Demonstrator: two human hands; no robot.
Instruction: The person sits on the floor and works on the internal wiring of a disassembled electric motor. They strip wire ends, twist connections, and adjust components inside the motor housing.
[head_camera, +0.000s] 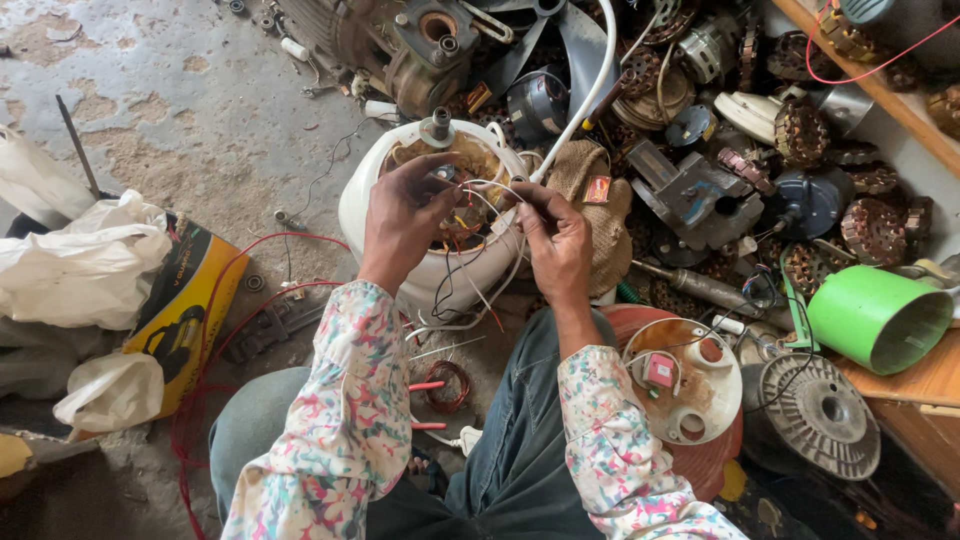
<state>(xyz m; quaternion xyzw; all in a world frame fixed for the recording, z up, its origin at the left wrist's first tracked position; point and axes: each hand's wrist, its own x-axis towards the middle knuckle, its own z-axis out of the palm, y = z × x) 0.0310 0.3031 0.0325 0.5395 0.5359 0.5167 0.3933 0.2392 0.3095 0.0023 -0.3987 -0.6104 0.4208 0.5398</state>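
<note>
Nearest, floral sleeves (340, 420) and jeans (520, 450), knees apart on the concrete floor (200, 120). Between the legs, a small copper coil (447, 386) and red-handled pliers (425, 405), untouched. To the right, a round cover plate (685, 380) with a pink part on it, already off and set aside.

Further out, both hands over an opened white motor housing (440, 220), shaft upright, winding exposed. Left hand (400, 215) curled narrow, fingertips pinching thin wires (480, 195) at the winding's edge. Right hand (555, 240) closed on the same bunch of white leads, drawn taut between the two. Casing open, then, and leads pulled free; whether any joint is made or cut, too small to tell. Loose wires trailing down the housing, so wiring work judged unfinished and the cover not yet back on.

Beyond, a heap of old motors (700, 150), a green tub (875, 315), a yellow box (185, 300) and white bags (80, 260) at left.
</note>
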